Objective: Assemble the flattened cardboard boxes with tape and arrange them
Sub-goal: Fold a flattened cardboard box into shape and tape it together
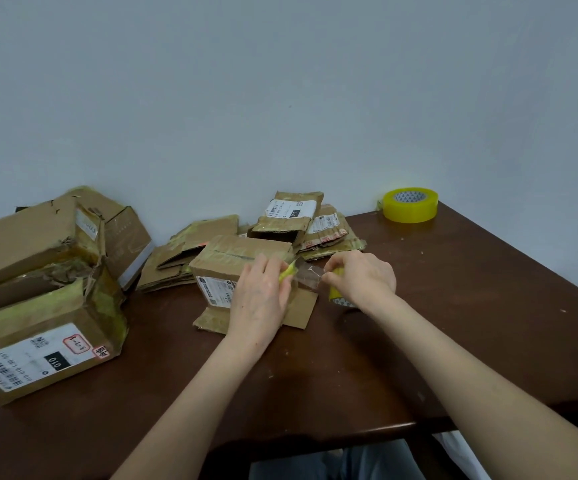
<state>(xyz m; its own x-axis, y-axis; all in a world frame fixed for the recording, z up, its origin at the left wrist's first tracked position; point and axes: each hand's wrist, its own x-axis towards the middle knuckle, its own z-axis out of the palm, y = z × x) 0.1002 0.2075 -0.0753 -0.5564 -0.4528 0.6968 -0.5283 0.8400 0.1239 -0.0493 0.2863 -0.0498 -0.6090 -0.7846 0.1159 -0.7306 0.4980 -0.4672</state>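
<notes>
A small cardboard box (237, 259) with a white label stands mid-table, its lower flaps spread on the dark wooden table (453, 306). My left hand (259, 301) rests against the box's right side and grips a small yellow-green object (289, 271). My right hand (363, 277) grips a yellow tape roll (336, 293), which it mostly hides. A short strip of clear tape (310, 277) stretches from the roll toward my left hand, over the box's right edge.
Two assembled, worn boxes (34, 237) (43, 344) sit at the left. Flattened cardboard (173, 263) (330, 232) and an open box (285, 216) lie by the wall. A second yellow tape roll (410, 204) stands at the far right corner.
</notes>
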